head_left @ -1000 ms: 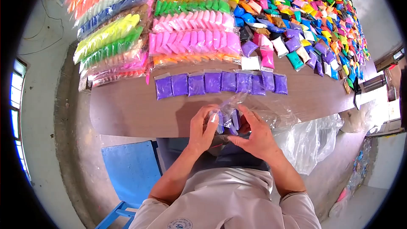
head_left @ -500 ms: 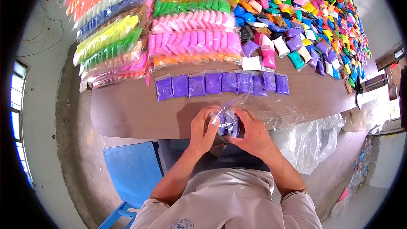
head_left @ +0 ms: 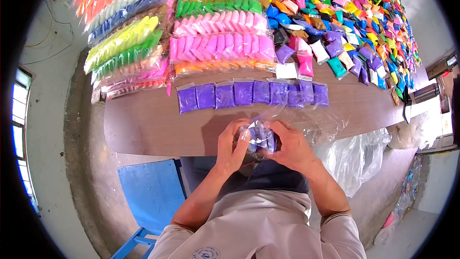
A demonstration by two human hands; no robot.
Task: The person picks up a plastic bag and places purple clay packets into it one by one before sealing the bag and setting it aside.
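Observation:
Between my two hands, at the table's near edge, is a clear plastic bag with several purple packets inside it. My left hand is curled round the bag's left side, thumb along the front. On its right side my right hand presses with bent fingers. The bag's loose clear film spreads to the right over the table. Just beyond my hands lies a row of small purple packets, side by side and partly overlapping at the right end.
Bagged bundles of pink packets and other colours are stacked at the back left. A heap of loose multicoloured packets covers the back right. Clear plastic bags hang at the table's right edge. A blue chair stands at lower left.
My right hand has shifted slightly right, and the bag between my hands looks wider, with its packets turned a little. The row of purple packets is unchanged.

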